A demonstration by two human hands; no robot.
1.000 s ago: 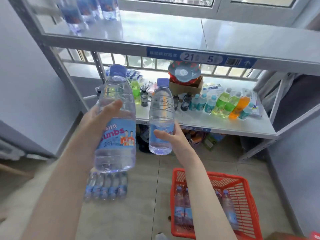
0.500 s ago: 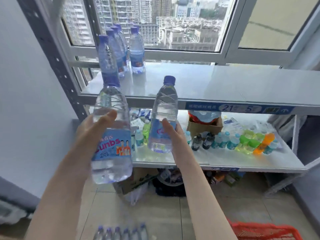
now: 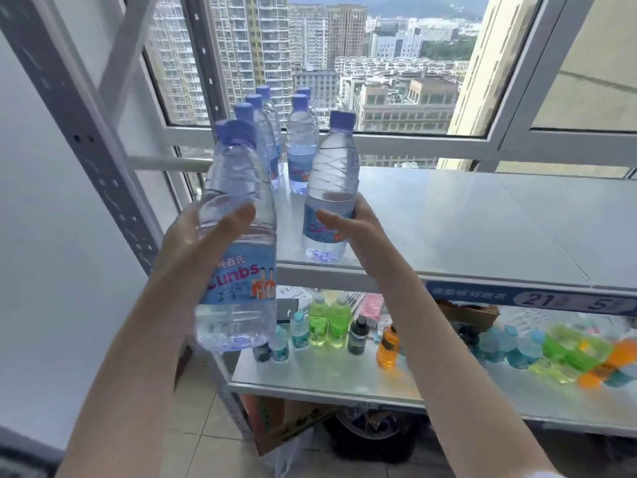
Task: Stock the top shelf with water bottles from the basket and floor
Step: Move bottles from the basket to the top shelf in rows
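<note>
Hands (image 3: 348, 224) first: the right hand wraps the label band of a water bottle (image 3: 330, 188) whose base sits at, or just above, the front edge of the top shelf (image 3: 465, 222); contact is hard to judge. The left hand (image 3: 203, 236) grips a second, nearer water bottle (image 3: 238, 243), thumb across its front, held upright in the air short of the shelf. Behind them, a cluster of stocked bottles (image 3: 275, 132) stands at the shelf's left end by the window (image 3: 344, 63). Doing this well likely means sliding the right bottle back beside the cluster, upright and clear of the lip, before letting go, then setting the left one alongside. Brightly coloured drinks (image 3: 327, 322) line the lower shelf (image 3: 327, 381).
</note>
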